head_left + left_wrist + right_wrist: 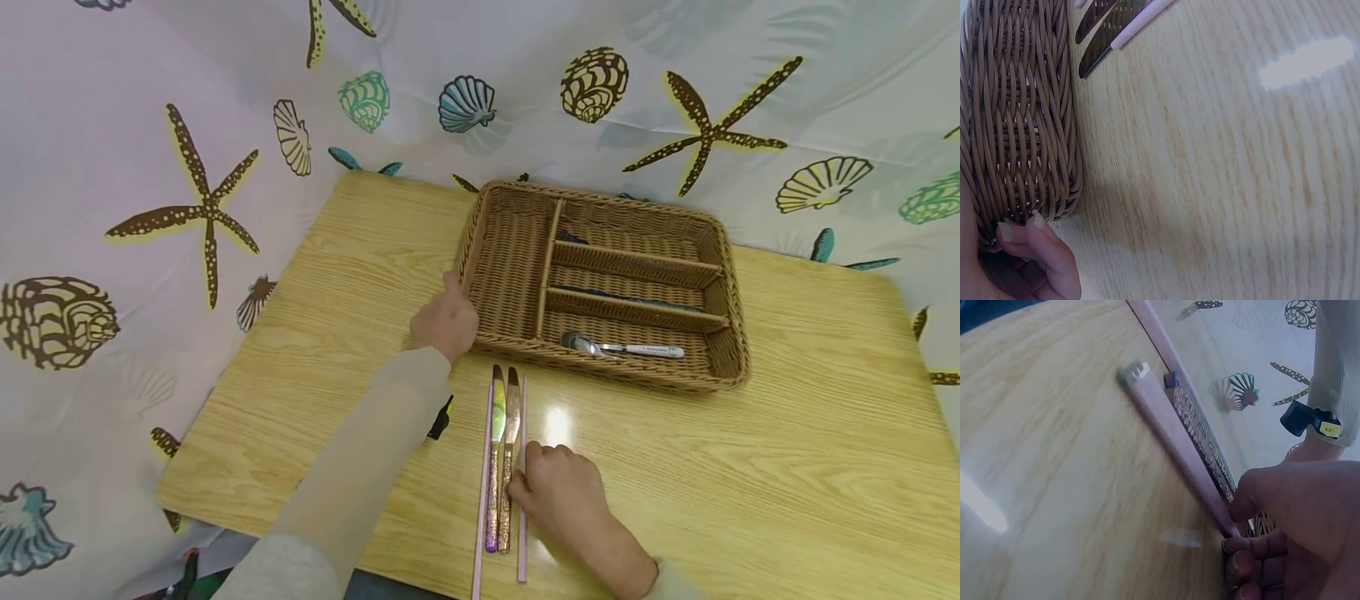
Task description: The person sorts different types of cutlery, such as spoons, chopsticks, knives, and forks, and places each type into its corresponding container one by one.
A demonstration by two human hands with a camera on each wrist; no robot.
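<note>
My left hand (444,321) grips the front left corner of a brown wicker cutlery tray (467,250), fingers curled against its woven wall (1022,137). Lower down, my right hand (562,492) pinches a pink chopstick (1172,437) between thumb and fingers; its far end points toward the table's near edge. Just left of that chopstick lie two table knives side by side, one with a copper-toned handle (506,508), the other with a purplish one (492,508). A second pink chopstick (482,508) lies along their left side.
Inside the tray's front compartment lies a spoon (581,342) beside a white-handled utensil (652,351). Dark slender items (622,296) show partly behind the dividers. A shell-patterned cloth (525,83) hangs behind the wooden table (825,400).
</note>
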